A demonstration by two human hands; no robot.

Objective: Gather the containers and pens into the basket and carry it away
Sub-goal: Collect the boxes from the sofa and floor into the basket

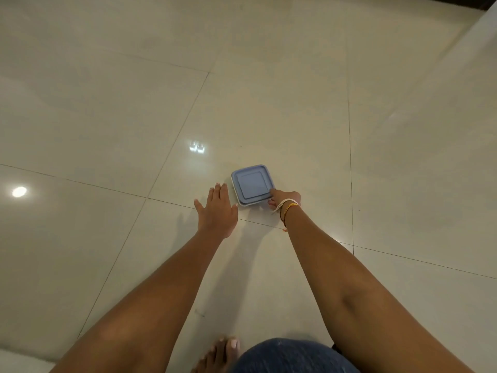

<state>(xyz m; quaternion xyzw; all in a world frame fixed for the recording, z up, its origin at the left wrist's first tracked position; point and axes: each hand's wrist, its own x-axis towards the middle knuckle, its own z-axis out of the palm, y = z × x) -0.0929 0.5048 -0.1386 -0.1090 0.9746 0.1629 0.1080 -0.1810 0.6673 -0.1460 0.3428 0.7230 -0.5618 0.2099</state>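
Your right hand [283, 200] grips the blue-lidded container's [251, 184] near corner; left hand [216, 211] spread flat, just beside it.

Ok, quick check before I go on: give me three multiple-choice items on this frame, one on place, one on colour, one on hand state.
1. Where does the container sit?
A. in a basket
B. on the tiled floor
C. on a table

2. What colour is its lid?
A. red
B. green
C. blue

3. How is the left hand?
A. open with fingers spread, beside the container
B. curled round a pen
C. gripping the lid

Answers:
1 B, the container rests directly on the pale tiles.
2 C, the square lid is light blue.
3 A, its fingers are straight and spread, holding nothing, while the right hand has its grip on the container's near corner.
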